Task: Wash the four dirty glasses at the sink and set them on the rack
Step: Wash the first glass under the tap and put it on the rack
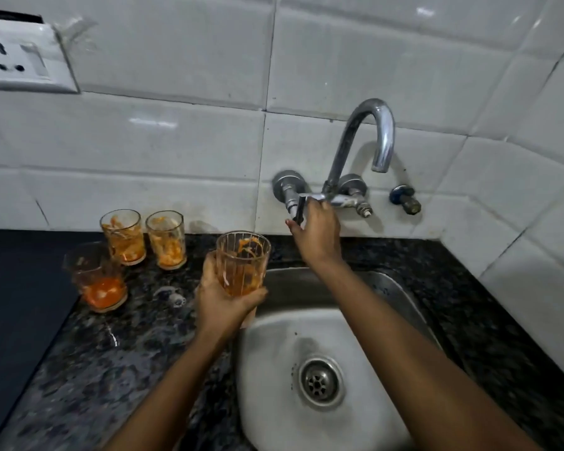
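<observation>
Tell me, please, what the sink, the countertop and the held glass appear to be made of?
Sink: probably stainless steel, dull brushed grey with soft reflections. Countertop: looks like polished granite, black with pale speckles. Glass in the left hand: clear ribbed glass, see-through, orange-smeared.

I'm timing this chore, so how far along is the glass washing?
Nothing looks washed yet. In hand: the left hand holds one dirty glass beside the sink; the right hand is at the tap handle, with no water visible. Left: three dirty glasses on the counter; no rack in view.

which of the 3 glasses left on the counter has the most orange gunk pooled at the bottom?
The front-left glass, nearest the dark cooktop. The two back glasses show mostly wall streaks.
</observation>
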